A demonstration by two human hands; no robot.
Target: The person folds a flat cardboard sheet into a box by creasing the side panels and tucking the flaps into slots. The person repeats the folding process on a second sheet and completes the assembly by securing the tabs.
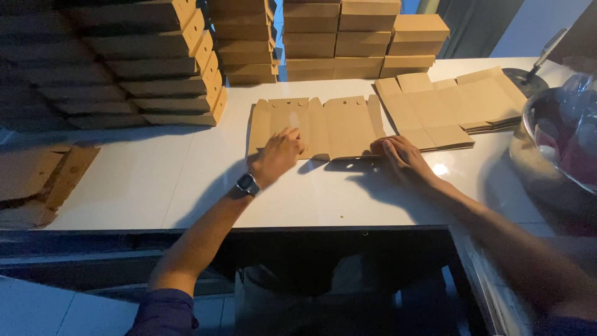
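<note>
Two hands press flat on an unfolded cardboard box blank (pixel 317 126) lying on the white table (pixel 186 180): the left hand (pixel 278 154), fingers spread, on its near left part, the right hand (pixel 401 158), open, at its near right corner. Right of the blank lies a pile of flat blanks (pixel 454 106); behind it stand stacked folded boxes (pixel 336 37).

Left arm: I see it rising from the lower left of the frame toward the middle, forearm bare, dark sleeve at the elbow, a watch on the wrist.
Left hand (pixel 278 155): just left of the frame's centre, palm down, fingers loosely curled and pointing up and to the right; nothing is clasped in its grip.
Right arm: it enters from the lower right corner and runs up and leftward, forearm bare.
Right hand (pixel 400 158): right of centre, palm down, fingers spread and pressed flat, pointing left; the grip encloses nothing.
</note>
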